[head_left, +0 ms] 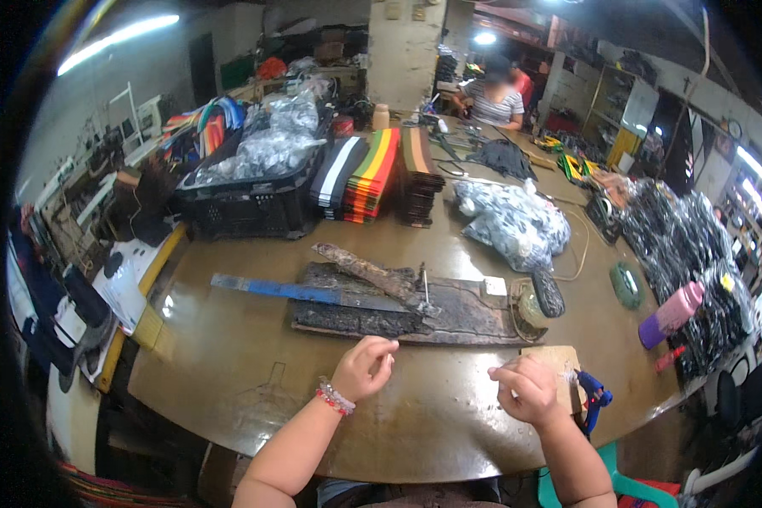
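My left hand [364,369], with a beaded bracelet [336,397] on its wrist, hovers over the near table in front of a worn dark board [474,322]. Its fingers are curled in; anything between them is too small to see. To the right, my right hand [527,388] is closed in a pinch, and what it holds, if anything, cannot be made out. Beside it lie a tan flat piece [559,362] and a blue glue gun [595,391]. On the board rest a blue-and-grey metal strip [313,293], a rough brown bar [368,275] and a small white block [494,286].
A black crate [245,218] of plastic-wrapped goods stands at back left, beside stacks of striped straps [372,178]. Clear bags [516,220] lie behind the board. A pink-purple bottle [673,313] and black wrapped bundles [686,254] are at right. Another person [493,103] sits at the far end.
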